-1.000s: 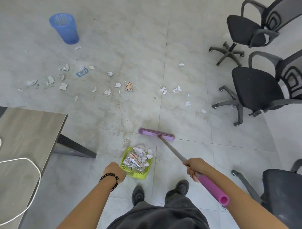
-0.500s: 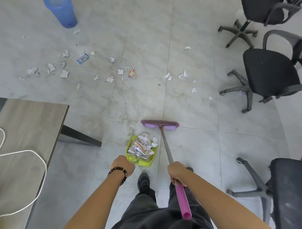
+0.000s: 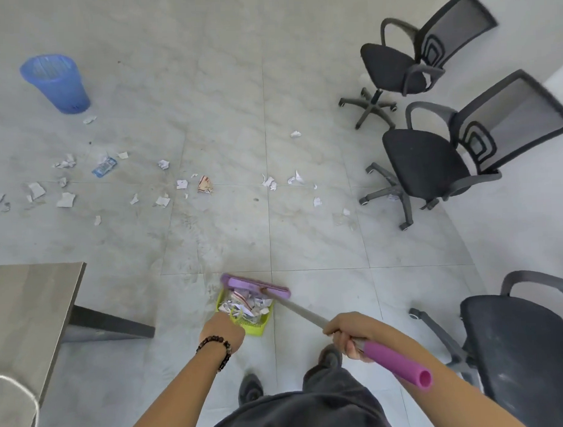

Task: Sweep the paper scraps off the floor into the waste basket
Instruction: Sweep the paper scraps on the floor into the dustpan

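Observation:
A lime-green dustpan full of crumpled paper rests on the grey tile floor in front of my feet. My left hand grips its near end; the handle is hidden under the hand. My right hand grips the broom's shaft just above its purple grip, and the purple broom head sits at the pan's far edge. Several paper scraps lie scattered across the floor farther out, with a blue wrapper among them. The blue waste basket stands upright at the far left.
A grey wooden table with a dark leg and a white cable fills the near left. Two black office chairs stand at the right, a third close by my right arm.
The broom head has shifted left against the dustpan's far edge. My right hand swung out to the right with the shaft. The view tilted up, bringing the basket fully into sight.

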